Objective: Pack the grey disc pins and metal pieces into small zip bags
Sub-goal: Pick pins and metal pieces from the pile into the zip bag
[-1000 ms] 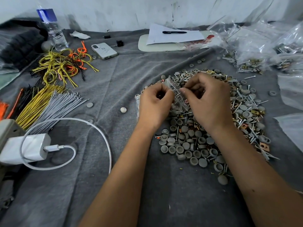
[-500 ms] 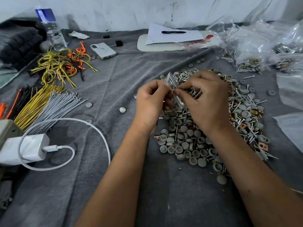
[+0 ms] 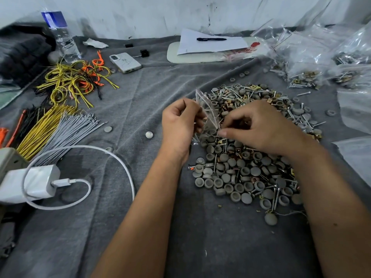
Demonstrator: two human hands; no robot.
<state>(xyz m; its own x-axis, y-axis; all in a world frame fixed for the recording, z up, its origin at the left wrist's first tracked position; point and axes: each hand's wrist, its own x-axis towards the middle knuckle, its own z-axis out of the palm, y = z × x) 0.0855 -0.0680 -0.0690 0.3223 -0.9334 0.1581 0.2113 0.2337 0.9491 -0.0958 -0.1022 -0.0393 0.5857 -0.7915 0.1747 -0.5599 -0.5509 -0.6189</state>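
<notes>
The heap of grey disc pins and metal pieces (image 3: 251,167) is lying on the grey-clothed table (image 3: 140,101), within reach. Above it, the left hand (image 3: 178,125) is pinching a small zip bag (image 3: 207,113) upright, its grip clamped; the right hand (image 3: 261,127), fingers curled, is seemingly feeding pieces in. Far right, filled bags (image 3: 305,77) are holding similar parts.

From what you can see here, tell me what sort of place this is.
Likely a small hand-packing workbench: a grey cloth heaped with a pile of grey disc pins and metal pieces, filled bags at the back right, and bundled wires.
</notes>
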